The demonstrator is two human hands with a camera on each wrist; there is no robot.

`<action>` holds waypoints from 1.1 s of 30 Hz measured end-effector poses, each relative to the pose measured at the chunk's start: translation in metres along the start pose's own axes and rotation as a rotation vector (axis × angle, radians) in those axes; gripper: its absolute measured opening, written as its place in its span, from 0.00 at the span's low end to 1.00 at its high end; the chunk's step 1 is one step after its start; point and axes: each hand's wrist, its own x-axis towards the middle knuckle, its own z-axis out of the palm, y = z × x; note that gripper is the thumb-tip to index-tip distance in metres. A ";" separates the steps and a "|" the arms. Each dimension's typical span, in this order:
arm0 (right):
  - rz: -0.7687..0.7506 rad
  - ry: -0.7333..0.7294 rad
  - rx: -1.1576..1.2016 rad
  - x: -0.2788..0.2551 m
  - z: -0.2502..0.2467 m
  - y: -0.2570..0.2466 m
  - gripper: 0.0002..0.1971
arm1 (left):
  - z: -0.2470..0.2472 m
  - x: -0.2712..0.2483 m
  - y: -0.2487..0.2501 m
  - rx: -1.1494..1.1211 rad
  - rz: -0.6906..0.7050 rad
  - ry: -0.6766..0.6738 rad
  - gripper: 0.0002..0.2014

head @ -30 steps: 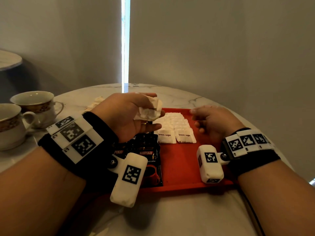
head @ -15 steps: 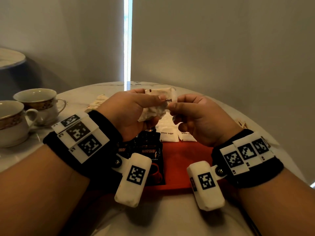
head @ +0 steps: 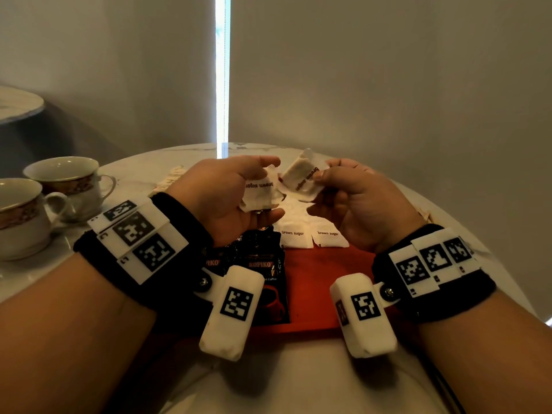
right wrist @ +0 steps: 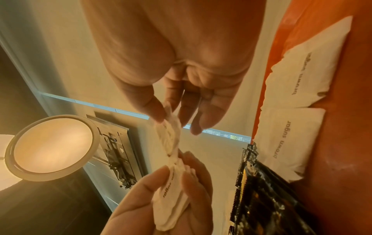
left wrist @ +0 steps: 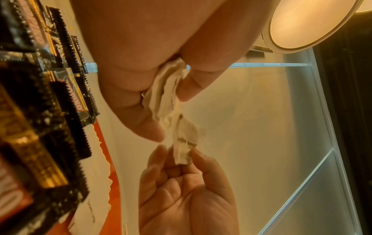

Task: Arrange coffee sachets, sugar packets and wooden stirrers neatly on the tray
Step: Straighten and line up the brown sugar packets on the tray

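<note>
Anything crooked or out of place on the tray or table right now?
Nothing is spilled or torn. The sugar packets on the red tray lie in tidy rows beside the coffee sachets. The left hand grips a rumpled bunch; the right hand pinches one packet.

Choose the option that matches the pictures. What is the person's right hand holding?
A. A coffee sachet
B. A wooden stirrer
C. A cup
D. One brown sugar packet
D: the right hand pinches one sugar packet, with "brown sugar" printed on it, above the tray, while the left hand grips a bunch of packets.
</note>
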 end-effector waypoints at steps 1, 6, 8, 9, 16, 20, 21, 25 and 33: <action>-0.010 -0.001 0.043 0.000 0.000 0.000 0.05 | 0.000 0.000 0.000 -0.004 -0.007 0.000 0.15; -0.035 0.010 0.003 0.001 0.000 0.004 0.06 | 0.002 -0.004 0.001 -0.012 -0.028 -0.027 0.22; -0.042 -0.008 -0.022 0.000 0.001 0.005 0.09 | 0.001 -0.004 0.000 0.020 -0.017 -0.060 0.27; -0.046 -0.023 -0.030 -0.001 0.002 0.006 0.14 | 0.001 -0.005 0.000 0.048 -0.005 -0.088 0.27; -0.064 -0.070 -0.077 -0.002 0.006 0.008 0.18 | 0.004 -0.008 -0.001 0.143 0.047 -0.132 0.09; -0.074 -0.061 -0.041 -0.001 0.006 0.008 0.12 | 0.005 -0.006 -0.001 0.111 0.056 -0.081 0.05; -0.078 -0.049 -0.028 0.000 0.006 0.008 0.11 | 0.005 -0.006 -0.001 0.103 0.054 -0.072 0.06; -0.080 -0.024 -0.017 0.000 0.007 0.008 0.11 | 0.004 -0.006 -0.002 0.108 0.042 -0.110 0.13; -0.061 -0.015 -0.022 0.002 0.005 0.008 0.12 | 0.003 -0.005 0.000 0.126 0.076 -0.047 0.01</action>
